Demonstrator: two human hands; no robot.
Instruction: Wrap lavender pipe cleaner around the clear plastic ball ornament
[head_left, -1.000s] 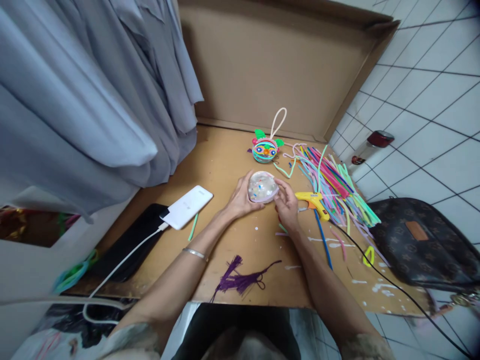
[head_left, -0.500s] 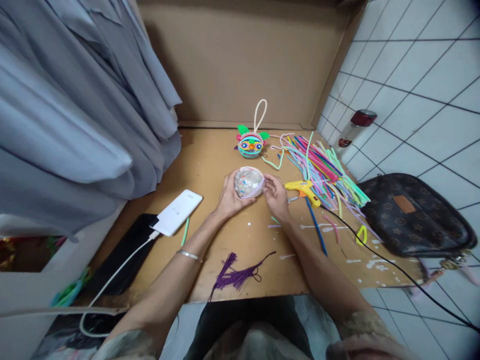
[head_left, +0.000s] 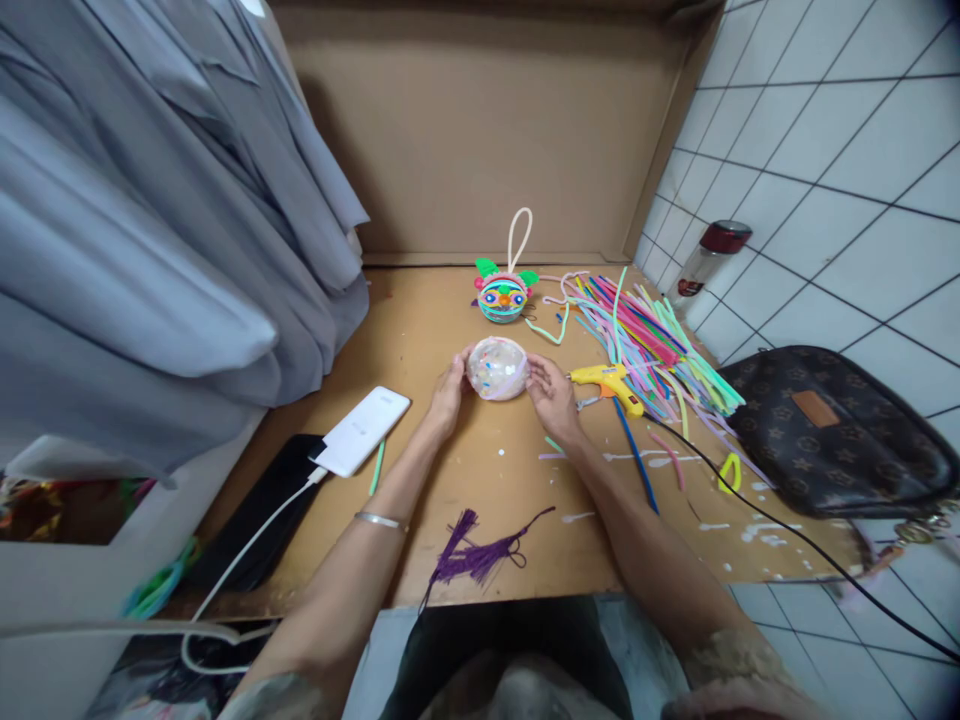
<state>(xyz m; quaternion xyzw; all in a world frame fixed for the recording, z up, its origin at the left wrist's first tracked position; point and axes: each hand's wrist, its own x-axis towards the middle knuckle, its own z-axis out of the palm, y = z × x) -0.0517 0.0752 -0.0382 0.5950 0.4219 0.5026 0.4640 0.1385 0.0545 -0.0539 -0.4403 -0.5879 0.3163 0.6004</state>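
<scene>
Between my two hands is a clear plastic ball (head_left: 495, 370) with small coloured specks and a pale lilac strip across its right side. My left hand (head_left: 448, 390) holds the ball's left side, fingers along its edge. On the opposite side, my right hand (head_left: 551, 392) grips the rim with bent fingers. Just behind the ball sits a decorated ball (head_left: 502, 298) with green ears, round eyes and a cream loop on top. A yellow hot glue gun (head_left: 606, 382) lies right of my right hand.
Many coloured pipe cleaners (head_left: 637, 330) are heaped at the right, beside a brown patterned bag (head_left: 840, 430). A white power bank (head_left: 367, 430) with a cable lies left, over a black object (head_left: 259, 520). Purple tassels (head_left: 480, 560) lie near the front edge. Cardboard (head_left: 487, 130) stands behind.
My left hand has shifted from under and around the ball to its left side, its thumb no longer across the front. The ball has turned slightly; my right hand stays at its right.
</scene>
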